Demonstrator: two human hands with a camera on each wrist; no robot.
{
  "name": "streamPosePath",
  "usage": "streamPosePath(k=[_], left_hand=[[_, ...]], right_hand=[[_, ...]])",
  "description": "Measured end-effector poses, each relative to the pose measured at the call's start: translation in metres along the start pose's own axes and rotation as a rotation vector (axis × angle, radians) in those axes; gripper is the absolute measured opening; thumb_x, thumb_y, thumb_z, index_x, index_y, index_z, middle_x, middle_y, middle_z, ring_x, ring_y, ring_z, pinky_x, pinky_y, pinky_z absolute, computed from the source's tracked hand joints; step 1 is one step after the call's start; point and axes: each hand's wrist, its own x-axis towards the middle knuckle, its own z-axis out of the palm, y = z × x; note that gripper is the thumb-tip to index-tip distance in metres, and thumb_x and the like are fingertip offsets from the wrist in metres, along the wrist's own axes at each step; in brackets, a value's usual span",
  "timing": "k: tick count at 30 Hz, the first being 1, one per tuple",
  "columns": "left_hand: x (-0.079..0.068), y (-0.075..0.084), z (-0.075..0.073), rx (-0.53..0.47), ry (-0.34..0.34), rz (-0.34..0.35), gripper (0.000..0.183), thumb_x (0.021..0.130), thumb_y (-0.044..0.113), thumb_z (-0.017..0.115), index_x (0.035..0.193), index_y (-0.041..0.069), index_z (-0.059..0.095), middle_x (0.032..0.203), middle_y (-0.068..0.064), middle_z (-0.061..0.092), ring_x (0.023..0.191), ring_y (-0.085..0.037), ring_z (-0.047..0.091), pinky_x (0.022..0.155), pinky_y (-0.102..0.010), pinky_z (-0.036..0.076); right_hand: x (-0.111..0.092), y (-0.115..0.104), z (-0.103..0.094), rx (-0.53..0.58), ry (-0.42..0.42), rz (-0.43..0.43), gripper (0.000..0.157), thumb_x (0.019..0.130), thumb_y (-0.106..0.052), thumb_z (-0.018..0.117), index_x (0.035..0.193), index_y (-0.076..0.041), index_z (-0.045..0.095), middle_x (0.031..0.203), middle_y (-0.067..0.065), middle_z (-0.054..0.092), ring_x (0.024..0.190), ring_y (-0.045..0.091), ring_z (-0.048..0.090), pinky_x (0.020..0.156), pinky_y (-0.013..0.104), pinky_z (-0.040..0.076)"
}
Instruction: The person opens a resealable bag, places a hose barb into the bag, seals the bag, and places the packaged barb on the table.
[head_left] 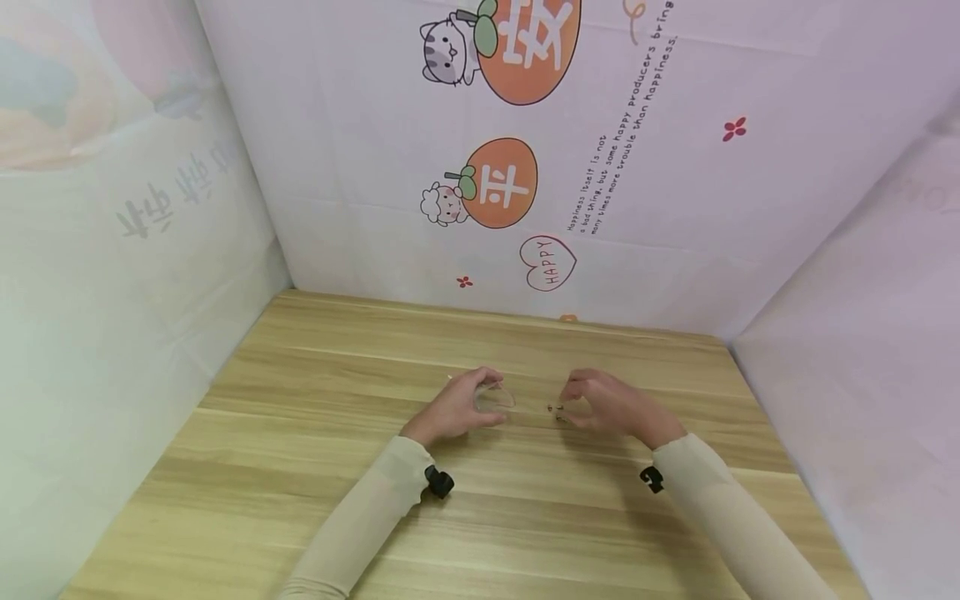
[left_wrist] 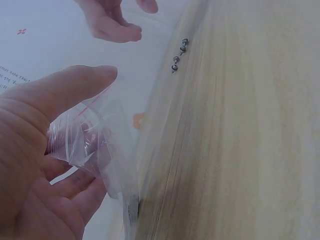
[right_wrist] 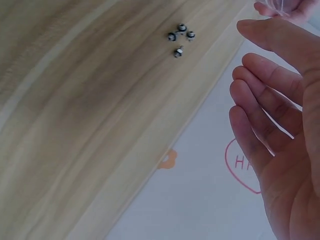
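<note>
My left hand (head_left: 455,407) holds a clear plastic zip bag (left_wrist: 90,145) between its thumb and bent fingers. A crinkled part of the bag lies inside the hand, and its lower end reaches down to the tabletop. Several small dark metal pieces, like screws with washers (right_wrist: 180,37), lie close together on the wood. Beside them, on the right, hovers my right hand (head_left: 603,406). In the right wrist view that hand's thumb and loosely bent fingers stand apart with nothing between them. The screws are too small to make out in detail.
All the things lie on a wood-grain tabletop (head_left: 480,517). Behind it rises a white printed cloth wall (head_left: 360,183), with more white walls at left and right. A dark wrist strap (head_left: 439,482) shows at the left sleeve, another (head_left: 652,478) at the right.
</note>
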Motion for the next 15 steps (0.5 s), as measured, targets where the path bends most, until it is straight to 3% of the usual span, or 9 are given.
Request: streamPosePath(k=[5,15], left_hand=[[0.0,-0.001,0.001,-0.003,0.002,0.0,0.069,0.092,0.026,0.085,0.149,0.008,0.053,0.146,-0.008,0.065,0.142,-0.028,0.057,0.122,-0.046,0.045],[0.0,-0.002,0.001,-0.011,-0.003,0.003,0.07,0.092,0.027,0.084,0.15,0.006,0.052,0.146,-0.009,0.064,0.142,-0.029,0.056,0.122,-0.047,0.045]], right_hand=[[-0.008,0.004,0.006,-0.009,-0.028,0.026,0.021,0.093,-0.016,0.079,0.11,-0.004,0.08,0.108,0.009,0.075,0.1,0.025,0.071,0.088,0.041,0.063],[-0.015,0.016,0.028,0.019,0.004,0.003,0.021,0.09,-0.017,0.084,0.108,-0.007,0.079,0.107,0.004,0.073,0.098,0.018,0.069,0.087,0.039,0.063]])
